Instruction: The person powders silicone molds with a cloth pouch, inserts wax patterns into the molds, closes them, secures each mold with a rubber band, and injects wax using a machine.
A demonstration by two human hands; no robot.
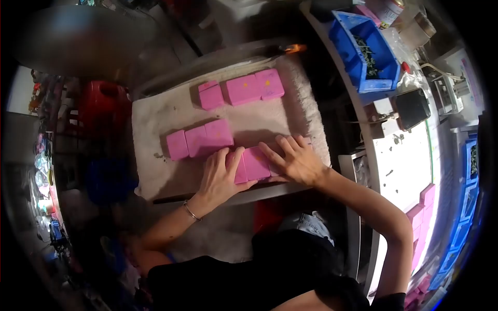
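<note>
Pink blocks (257,163) stand in a short row near the front edge of a pale, fuzzy cloth (153,122). My left hand (218,175) grips the row's left end, fingertips over the far side and thumb along the near side. At the other end, my right hand (298,163) is closed round the blocks and hides much of them. Behind my left hand lies another row of pink blocks (201,139). Farther back are a small pink pair (211,95) and a longer pink group (254,87) with yellow spots.
On the right-hand bench, a blue bin (358,52) holds small dark green pieces. Near it lies a dark-screened device (412,109). More pink blocks (423,217) line the bright white surface (402,166). A red container (104,106) stands left of the cloth.
</note>
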